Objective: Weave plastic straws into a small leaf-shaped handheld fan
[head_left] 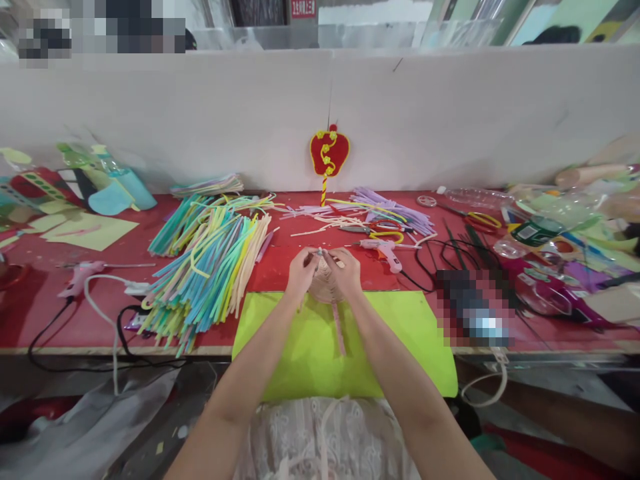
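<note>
My left hand [303, 272] and my right hand [347, 269] meet in front of me, fingertips pinched at the far edge of a pale pink, fan-shaped craft piece [326, 288]. It looks made of fuzzy pipe cleaners, and its pink stick [339, 330] points back toward me. A small pale bit shows between the fingertips, too small to name. Beneath lies a bright yellow-green sheet [415, 340]. Straight ahead, a red apple-shaped decoration [330, 153] with yellow flowers stands upright on a striped stick against the white partition.
Bundles of coloured pipe cleaners [205, 267] lie at left, beside a pink glue gun [80, 277] with cables. Purple pipe cleaners [375, 203], another pink glue gun [385, 253] and yellow-handled scissors [483, 221] are at right. Bottles and scraps crowd the far right. A white partition [200, 120] closes the back.
</note>
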The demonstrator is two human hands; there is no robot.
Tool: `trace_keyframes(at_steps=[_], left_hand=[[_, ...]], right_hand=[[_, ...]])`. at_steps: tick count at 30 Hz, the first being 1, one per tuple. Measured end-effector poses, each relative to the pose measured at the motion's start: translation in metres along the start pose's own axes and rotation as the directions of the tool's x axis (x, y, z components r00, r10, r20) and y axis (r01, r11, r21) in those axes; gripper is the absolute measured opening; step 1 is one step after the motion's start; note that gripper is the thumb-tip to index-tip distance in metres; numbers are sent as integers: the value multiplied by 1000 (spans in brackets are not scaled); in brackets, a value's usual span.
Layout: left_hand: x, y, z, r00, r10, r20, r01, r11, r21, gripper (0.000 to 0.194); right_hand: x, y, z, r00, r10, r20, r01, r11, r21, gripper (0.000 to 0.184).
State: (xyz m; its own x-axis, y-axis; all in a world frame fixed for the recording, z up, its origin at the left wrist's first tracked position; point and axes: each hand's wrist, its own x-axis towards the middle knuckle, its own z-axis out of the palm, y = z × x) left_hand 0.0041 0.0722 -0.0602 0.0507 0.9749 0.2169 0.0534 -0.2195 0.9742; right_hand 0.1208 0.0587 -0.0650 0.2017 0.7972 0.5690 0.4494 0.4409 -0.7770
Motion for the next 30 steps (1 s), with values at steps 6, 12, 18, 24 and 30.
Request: trace_keyframes(at_steps=[6, 12, 18, 24, 30], left_hand=[[0, 1, -2, 1000, 25, 0, -25, 999, -41, 19], [-3, 8, -1, 998, 68, 15, -68, 997, -24, 20], [-3, 9, -1, 997, 78, 29, -78, 997, 1, 20], [-2, 7, -2, 996, 88, 1, -88, 996, 17, 17], [1, 7, -2, 998, 64, 16, -63, 998, -27, 17]], right_hand=[[1, -4, -1, 986, 149, 75, -159, 977, 146, 29], [1, 3, 1, 966, 224, 129, -251, 929, 271, 25], [2, 5, 0, 953, 258, 158, -296, 906, 303, 27], [4, 2, -1, 947, 262, 186, -309, 902, 300, 30], [4, 1, -2, 948, 256, 192, -309, 886, 346, 28]])
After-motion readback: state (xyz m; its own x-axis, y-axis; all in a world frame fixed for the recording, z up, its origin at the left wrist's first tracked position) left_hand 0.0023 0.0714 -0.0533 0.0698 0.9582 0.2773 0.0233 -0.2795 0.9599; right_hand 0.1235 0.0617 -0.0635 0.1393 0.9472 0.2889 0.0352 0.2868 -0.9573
